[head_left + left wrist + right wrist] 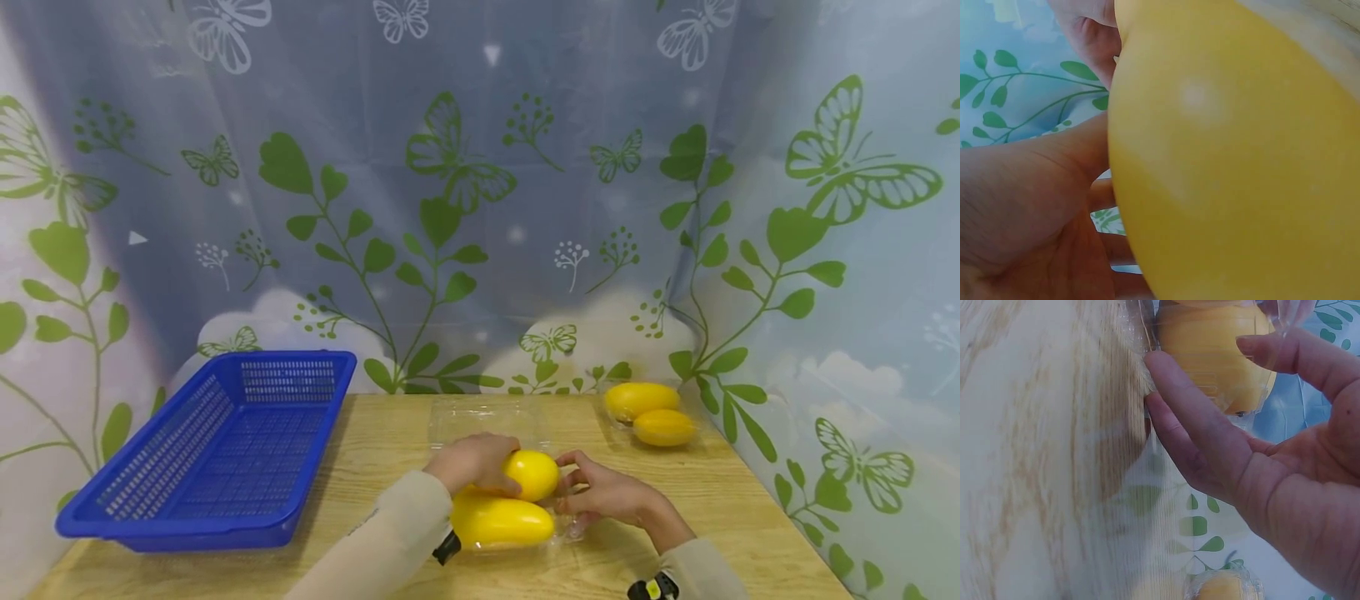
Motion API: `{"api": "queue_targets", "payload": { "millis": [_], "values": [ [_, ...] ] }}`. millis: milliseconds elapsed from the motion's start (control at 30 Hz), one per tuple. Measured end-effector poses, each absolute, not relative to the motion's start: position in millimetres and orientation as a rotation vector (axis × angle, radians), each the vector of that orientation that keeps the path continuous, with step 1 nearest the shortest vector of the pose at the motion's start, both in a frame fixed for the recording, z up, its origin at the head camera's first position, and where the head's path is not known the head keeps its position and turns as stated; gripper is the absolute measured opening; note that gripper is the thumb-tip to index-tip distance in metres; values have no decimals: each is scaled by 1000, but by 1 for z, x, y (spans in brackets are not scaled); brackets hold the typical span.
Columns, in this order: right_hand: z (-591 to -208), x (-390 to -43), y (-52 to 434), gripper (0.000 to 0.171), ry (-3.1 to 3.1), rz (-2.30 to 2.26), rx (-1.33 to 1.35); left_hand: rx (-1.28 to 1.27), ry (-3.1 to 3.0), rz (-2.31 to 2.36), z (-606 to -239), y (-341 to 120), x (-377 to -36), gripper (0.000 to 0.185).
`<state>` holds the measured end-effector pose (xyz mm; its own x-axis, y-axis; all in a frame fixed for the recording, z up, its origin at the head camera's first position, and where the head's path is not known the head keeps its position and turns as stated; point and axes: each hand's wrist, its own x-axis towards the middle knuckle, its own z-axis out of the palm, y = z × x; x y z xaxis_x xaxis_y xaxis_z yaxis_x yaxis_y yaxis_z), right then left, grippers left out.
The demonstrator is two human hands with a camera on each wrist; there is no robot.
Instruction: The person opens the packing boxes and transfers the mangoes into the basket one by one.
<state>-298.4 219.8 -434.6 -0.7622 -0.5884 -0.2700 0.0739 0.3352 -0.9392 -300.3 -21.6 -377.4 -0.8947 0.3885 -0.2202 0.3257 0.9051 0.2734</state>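
Note:
A clear plastic clamshell box [517, 547] lies on the table before me, its lid [483, 421] folded back. A yellow mango-shaped fruit [504, 521] lies in its near part. Behind it, my left hand [480, 462] grips a second yellow fruit [534, 475], thumb over its near side; in the left wrist view this fruit [1229, 150] fills much of the picture. My right hand [603, 492] is at the box's right end, fingers slightly bent and apart. In the right wrist view its fingertips [1163, 365] reach the clear plastic.
On the left stands a blue plastic basket [251, 446] with slotted sides. Two more yellow fruits [641, 402] sit in clear packaging at the back right of the wooden table [382, 429]. A patterned curtain [480, 250] hangs right behind the table.

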Motion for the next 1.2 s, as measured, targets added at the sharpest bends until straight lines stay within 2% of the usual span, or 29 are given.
{"api": "queue_targets", "payload": {
  "millis": [600, 1200],
  "values": [
    [-434, -298, 220, 66, 2017, -1475, -439, 548, 2814, 415, -378, -27, -302, 51],
    [-434, -298, 219, 70, 2015, -1485, -419, 622, 2840, 421, -350, -44, -298, 56]
  ]
}}
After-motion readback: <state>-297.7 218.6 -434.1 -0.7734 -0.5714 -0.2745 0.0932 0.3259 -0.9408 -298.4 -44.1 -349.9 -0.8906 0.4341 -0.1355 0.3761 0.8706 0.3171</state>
